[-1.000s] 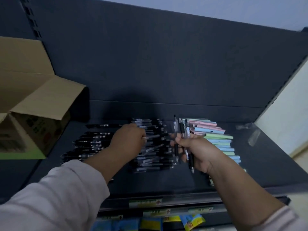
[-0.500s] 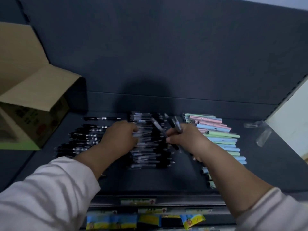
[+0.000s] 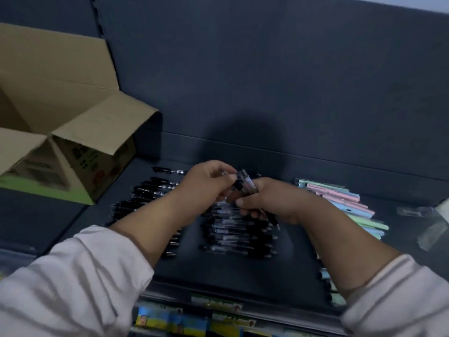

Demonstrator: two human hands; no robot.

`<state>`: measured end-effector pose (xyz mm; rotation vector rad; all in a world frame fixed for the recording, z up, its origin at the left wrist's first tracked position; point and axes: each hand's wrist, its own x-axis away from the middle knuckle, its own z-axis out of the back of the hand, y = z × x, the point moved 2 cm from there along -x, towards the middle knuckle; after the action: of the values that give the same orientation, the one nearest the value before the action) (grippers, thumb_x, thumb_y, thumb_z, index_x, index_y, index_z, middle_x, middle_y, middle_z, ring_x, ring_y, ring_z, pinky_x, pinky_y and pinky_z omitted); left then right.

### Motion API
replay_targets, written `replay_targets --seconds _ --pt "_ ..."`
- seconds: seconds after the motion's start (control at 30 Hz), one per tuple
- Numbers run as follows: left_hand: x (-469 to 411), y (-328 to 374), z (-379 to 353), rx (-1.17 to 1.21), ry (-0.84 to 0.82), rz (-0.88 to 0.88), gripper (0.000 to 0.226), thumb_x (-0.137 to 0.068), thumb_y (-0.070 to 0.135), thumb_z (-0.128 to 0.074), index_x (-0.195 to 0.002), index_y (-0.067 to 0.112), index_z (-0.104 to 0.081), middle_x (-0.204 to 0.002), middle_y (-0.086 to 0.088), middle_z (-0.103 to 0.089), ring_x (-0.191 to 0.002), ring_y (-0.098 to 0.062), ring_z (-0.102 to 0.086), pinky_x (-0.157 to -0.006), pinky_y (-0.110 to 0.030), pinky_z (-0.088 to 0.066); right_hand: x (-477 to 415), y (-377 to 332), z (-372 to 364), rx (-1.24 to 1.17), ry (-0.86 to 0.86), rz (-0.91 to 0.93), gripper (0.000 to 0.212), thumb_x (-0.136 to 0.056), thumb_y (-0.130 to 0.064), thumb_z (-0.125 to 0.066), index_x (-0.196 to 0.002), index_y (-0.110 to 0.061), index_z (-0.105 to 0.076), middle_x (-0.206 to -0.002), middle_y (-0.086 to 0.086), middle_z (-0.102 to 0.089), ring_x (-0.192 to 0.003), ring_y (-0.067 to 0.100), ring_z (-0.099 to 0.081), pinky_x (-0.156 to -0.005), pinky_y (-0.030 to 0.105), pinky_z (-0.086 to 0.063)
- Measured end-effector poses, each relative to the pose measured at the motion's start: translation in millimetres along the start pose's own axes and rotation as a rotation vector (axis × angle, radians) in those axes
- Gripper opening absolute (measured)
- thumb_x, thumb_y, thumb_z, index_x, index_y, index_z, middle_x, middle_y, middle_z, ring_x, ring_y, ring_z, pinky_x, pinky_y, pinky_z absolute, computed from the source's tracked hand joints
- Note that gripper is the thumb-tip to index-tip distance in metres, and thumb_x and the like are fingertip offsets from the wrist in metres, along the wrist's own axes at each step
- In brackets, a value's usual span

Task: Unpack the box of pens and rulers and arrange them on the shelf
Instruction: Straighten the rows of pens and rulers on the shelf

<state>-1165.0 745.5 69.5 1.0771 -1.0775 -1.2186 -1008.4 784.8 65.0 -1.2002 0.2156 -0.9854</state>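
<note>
I hold a small bundle [image 3: 245, 184] of pens, clear barrels with black grips, above the middle of the shelf [image 3: 218, 271]. My right hand [image 3: 269, 203] is curled round its lower half, thumb across the front, and the tips stick out below my palm. My left hand [image 3: 206, 183] has its fingers bent and pinches the bundle's upper end, so both hands meet on it.

Right under my hands lie the clear pens [image 3: 238, 234], stacked crosswise in a loose column; my hands and wrists hide the far part of it. To the left the black pens [image 3: 150, 190] lie in a row, partly covered by my left forearm. To the right the pastel pens [image 3: 347, 203], pink, blue and green, fan out in a pile, and my right forearm crosses its near end.

The box [image 3: 73, 132] stands open at the left end of the shelf, flaps up, with a green band along the bottom; there is dark print on its side, too blurred to read. A clear wrapper [image 3: 432, 229] lies at the far right. The dark back panel [image 3: 267, 81] rises behind everything. Along the front edge runs a label strip [image 3: 216, 300]; its tags are too small to read. My pale sleeves [image 3: 73, 288] fill the lower corners
</note>
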Motion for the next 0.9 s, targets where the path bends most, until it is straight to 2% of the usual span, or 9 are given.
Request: replay_targets --seconds 0.07,0.13,0.23,0.33,0.43,0.57,0.67,0.73,0.9 --pt "0 0 3 0.049 0.016 0.044 0.009 -0.093 0.011 -0.058 -0.088 0.015 -0.065 -0.074 -0.001 -0.064 -0.060 -0.003 -0.062 -0.057 -0.016 -0.052 0 -2 3 -0.038 -0.054 -0.010 0.006 -0.094 -0.007 -0.055 -0.096 -0.006 -0.061 -0.071 0.004 -0.064 -0.062 0.011 -0.056 -0.056 0.021 -0.044" --pt "-1 -4 8 0.095 0.084 0.125 0.013 -0.094 0.008 -0.056 -0.084 0.013 -0.063 -0.073 -0.003 -0.063 -0.059 -0.006 -0.061 -0.053 -0.015 -0.051 1 0 14 -0.059 0.012 0.006 0.016 -0.097 -0.012 -0.051 -0.101 0.001 -0.061 -0.079 0.015 -0.067 -0.072 0.013 -0.060 -0.064 0.017 -0.047" --pt "-3 -10 19 0.049 0.232 0.141 0.015 -0.093 0.004 -0.055 -0.082 0.013 -0.061 -0.076 -0.005 -0.061 -0.066 -0.015 -0.059 -0.058 -0.020 -0.052 3 10 43 -0.219 0.393 -0.026 0.027 -0.099 -0.022 -0.048 -0.111 0.000 -0.057 -0.079 0.012 -0.063 -0.066 0.014 -0.057 -0.057 0.018 -0.048" --pt "-4 2 23 -0.368 0.358 -0.088 0.009 -0.089 0.010 -0.060 -0.089 0.018 -0.056 -0.079 0.005 -0.057 -0.073 -0.013 -0.056 -0.065 -0.024 -0.045 6 20 63 -0.338 0.631 -0.059 0.014 -0.099 -0.022 -0.049 -0.091 -0.011 -0.053 -0.067 0.005 -0.054 -0.049 0.013 -0.046 -0.047 0.025 -0.042" --pt "-4 28 9 -0.623 0.380 -0.400 0.014 -0.085 0.014 -0.061 -0.088 0.020 -0.050 -0.077 0.009 -0.055 -0.073 -0.013 -0.054 -0.064 -0.030 -0.043 4 25 65 -0.221 0.630 -0.023 0.021 -0.097 -0.022 -0.052 -0.078 -0.015 -0.051 -0.065 0.008 -0.052 -0.045 0.014 -0.037 -0.045 0.026 -0.031" --pt "-15 41 -19 -0.874 0.317 -0.709 0.015 -0.083 0.009 -0.060 -0.097 0.014 -0.064 -0.087 -0.001 -0.058 -0.083 -0.021 -0.054 -0.070 -0.035 -0.044 5 31 62 -0.176 0.630 0.016 0.018 -0.094 -0.022 -0.057 -0.077 -0.017 -0.053 -0.062 0.003 -0.055 -0.043 0.011 -0.039 -0.042 0.023 -0.031" --pt "-35 25 -41 -1.004 0.113 -0.671 0.030 -0.089 0.009 -0.052 -0.115 0.016 -0.065 -0.102 -0.007 -0.058 -0.098 -0.025 -0.050 -0.080 -0.035 -0.041 7 44 61 -0.103 0.660 -0.024 0.009 -0.087 -0.012 -0.061 -0.084 -0.019 -0.055 -0.067 0.002 -0.053 -0.056 0.013 -0.044 -0.051 0.024 -0.034" --pt "-48 9 -54 -1.068 -0.033 -0.604 0.037 -0.092 0.012 -0.051 -0.127 0.020 -0.059 -0.111 -0.006 -0.058 -0.105 -0.023 -0.048 -0.086 -0.032 -0.038 8 54 60 -0.061 0.643 -0.089 0.016 -0.085 -0.008 -0.055 -0.093 -0.022 -0.053 -0.077 0.004 -0.054 -0.065 0.017 -0.046 -0.057 0.026 -0.034" --pt "-61 -16 -57 -0.788 -0.062 -0.372 0.064 -0.086 0.019 -0.068 -0.143 0.025 -0.039 -0.119 -0.001 -0.062 -0.110 -0.020 -0.052 -0.092 -0.029 -0.043 6 65 54 0.110 0.595 -0.099 0.019 -0.088 -0.006 -0.050 -0.085 -0.024 -0.051 -0.088 0.005 -0.059 -0.072 0.020 -0.050 -0.064 0.029 -0.037"
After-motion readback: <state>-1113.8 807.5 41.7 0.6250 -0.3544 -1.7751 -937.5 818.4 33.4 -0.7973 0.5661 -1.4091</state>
